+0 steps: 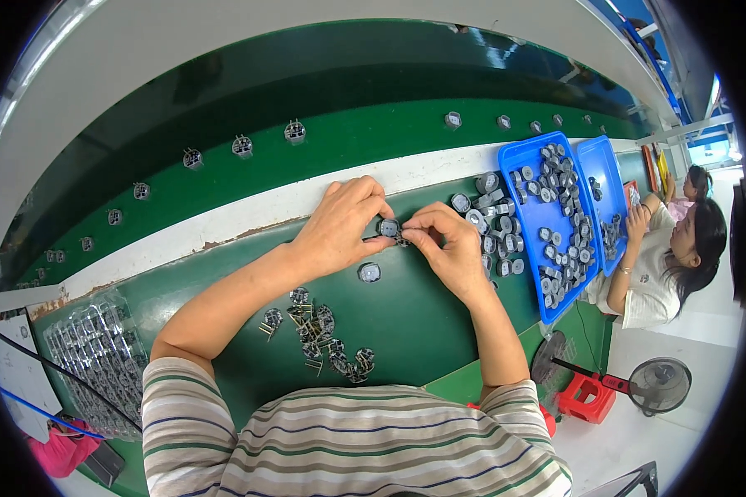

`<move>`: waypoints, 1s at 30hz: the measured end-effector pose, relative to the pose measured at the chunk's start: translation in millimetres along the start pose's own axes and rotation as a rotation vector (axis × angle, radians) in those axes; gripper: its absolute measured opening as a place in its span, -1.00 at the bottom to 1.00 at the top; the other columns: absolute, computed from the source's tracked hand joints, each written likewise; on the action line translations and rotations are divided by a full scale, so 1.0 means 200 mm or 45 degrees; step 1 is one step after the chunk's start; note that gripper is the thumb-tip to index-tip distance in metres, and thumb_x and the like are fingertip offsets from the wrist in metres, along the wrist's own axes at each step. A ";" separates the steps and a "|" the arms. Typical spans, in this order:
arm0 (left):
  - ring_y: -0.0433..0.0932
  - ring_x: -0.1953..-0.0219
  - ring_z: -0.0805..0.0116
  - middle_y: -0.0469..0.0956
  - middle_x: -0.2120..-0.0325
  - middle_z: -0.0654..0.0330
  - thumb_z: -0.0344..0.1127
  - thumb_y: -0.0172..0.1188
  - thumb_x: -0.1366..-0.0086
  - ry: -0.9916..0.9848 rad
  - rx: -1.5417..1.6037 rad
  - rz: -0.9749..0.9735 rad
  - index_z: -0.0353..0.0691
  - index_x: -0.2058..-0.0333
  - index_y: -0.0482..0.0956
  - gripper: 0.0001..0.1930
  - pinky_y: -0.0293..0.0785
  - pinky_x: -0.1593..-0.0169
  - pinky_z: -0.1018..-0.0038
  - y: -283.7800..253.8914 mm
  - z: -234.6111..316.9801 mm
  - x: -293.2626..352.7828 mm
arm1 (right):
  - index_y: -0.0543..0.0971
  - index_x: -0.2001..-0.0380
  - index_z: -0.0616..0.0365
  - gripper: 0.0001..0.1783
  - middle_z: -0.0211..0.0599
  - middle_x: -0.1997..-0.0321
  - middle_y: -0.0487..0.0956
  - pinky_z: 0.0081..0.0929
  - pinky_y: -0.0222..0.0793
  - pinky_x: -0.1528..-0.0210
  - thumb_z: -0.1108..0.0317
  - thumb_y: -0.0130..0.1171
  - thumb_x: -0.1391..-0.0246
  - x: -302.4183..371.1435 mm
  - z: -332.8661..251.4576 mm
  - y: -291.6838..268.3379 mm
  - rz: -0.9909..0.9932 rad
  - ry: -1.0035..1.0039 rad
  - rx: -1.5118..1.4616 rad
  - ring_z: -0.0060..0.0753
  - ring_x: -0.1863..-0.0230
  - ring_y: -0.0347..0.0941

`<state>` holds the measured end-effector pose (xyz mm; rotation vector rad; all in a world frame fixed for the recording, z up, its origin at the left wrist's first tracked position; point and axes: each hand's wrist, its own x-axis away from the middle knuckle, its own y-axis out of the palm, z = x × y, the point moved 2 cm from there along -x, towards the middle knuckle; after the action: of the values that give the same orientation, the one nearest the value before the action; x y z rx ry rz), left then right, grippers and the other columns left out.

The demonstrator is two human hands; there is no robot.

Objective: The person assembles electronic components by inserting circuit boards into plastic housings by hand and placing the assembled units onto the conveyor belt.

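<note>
Between the fingers of my left hand point(348, 222) is a small grey round plastic housing point(388, 226), its hollow side facing up. My right hand point(449, 244) pinches a small dark part point(402, 238) right against that housing; it looks like a circuit board, though fingertips cover most of it. Another grey housing point(370, 272) lies alone on the green tabletop just below my hands. Nearer my body is a loose heap of small round circuit boards point(311, 327) with metal pins. To the right of my right hand, several grey housings point(503, 240) are piled against a tray.
A blue tray point(562, 217) of grey housings stands at the right, with a second blue tray point(601, 170) beyond it, where a co-worker's hand point(637, 222) reaches. Behind a white ledge point(257, 195), a green strip point(373, 132) carries spaced parts. Clear plastic trays point(99, 356) lie left.
</note>
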<state>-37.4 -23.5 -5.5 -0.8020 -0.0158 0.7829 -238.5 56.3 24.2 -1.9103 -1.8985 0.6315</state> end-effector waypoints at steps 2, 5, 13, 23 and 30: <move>0.48 -0.09 0.17 0.47 0.05 0.20 -0.25 0.58 -0.11 -0.014 -0.001 -0.012 -0.12 0.15 0.62 -0.62 0.31 -0.17 0.22 0.00 0.00 0.00 | 0.72 0.25 0.22 -0.88 -0.28 0.21 0.63 -0.40 0.49 0.32 0.56 0.43 -0.14 -0.03 0.00 0.04 0.038 -0.092 0.013 -0.31 0.27 0.58; 0.49 -0.08 0.18 0.47 0.07 0.20 -0.24 0.59 -0.10 0.005 0.000 0.014 -0.14 0.15 0.63 -0.62 0.31 -0.16 0.22 0.01 -0.01 0.00 | 0.70 0.27 0.21 -0.86 -0.30 0.23 0.62 -0.36 0.49 0.30 0.56 0.46 -0.09 -0.07 0.01 0.07 0.087 -0.212 0.055 -0.27 0.24 0.57; 0.50 -0.07 0.19 0.47 0.10 0.21 -0.28 0.61 -0.07 0.011 -0.019 0.027 -0.17 0.19 0.65 -0.63 0.34 -0.15 0.20 0.01 0.00 -0.01 | 0.65 0.36 0.22 -0.81 -0.25 0.29 0.60 -0.19 0.49 0.26 0.57 0.49 0.03 -0.10 0.00 0.09 0.131 -0.463 0.296 -0.11 0.22 0.55; 0.50 -0.03 0.11 0.50 0.12 0.16 -0.30 0.56 -0.10 0.022 0.025 0.156 -0.18 0.21 0.65 -0.69 0.38 -0.10 0.17 -0.06 -0.04 -0.05 | 0.62 0.14 0.19 -0.68 -0.13 0.14 0.61 -0.13 0.52 0.12 0.52 0.47 -0.02 0.03 -0.07 0.10 0.275 -0.399 0.293 0.03 0.14 0.56; 0.50 -0.04 0.06 0.53 0.07 0.11 -0.28 0.55 -0.13 -0.118 -0.554 0.255 -0.22 0.11 0.70 -0.64 0.40 -0.08 0.17 -0.36 -0.34 -0.28 | 0.64 -0.03 0.08 -0.50 -0.20 -0.02 0.54 -0.11 0.43 -0.03 0.22 0.54 -0.03 0.28 -0.25 0.20 -0.415 -0.621 0.127 -0.03 0.00 0.49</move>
<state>-13.5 -133.5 8.2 -1.1913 -0.1969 1.0239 -177.9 114.0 40.1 -1.4225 -2.3469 1.1348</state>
